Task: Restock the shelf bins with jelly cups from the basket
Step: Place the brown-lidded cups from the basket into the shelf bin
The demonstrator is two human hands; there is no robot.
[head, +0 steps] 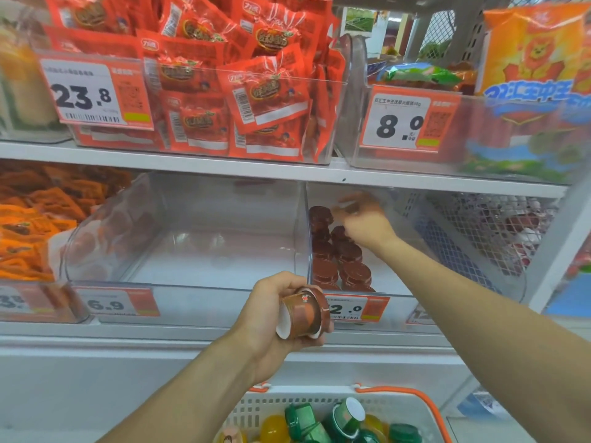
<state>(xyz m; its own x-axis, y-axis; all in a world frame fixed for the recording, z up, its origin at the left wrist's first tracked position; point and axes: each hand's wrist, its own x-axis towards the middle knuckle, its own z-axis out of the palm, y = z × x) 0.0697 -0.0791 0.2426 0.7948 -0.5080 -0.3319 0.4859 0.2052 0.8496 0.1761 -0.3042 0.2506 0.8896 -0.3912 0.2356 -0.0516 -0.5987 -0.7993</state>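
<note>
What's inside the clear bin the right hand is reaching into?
Brown jelly cups stacked along the left side of the clear bin; the right hand reaches in above them. Its grip is blurred, and it hides the back cups.

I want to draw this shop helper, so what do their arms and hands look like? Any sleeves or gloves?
Both arms are bare as far as the picture shows: no sleeves are in view. The left hand and the right hand wear no gloves. I see no watch, bracelet or rings, though the right hand is blurry, so small things there could be missed.
</note>
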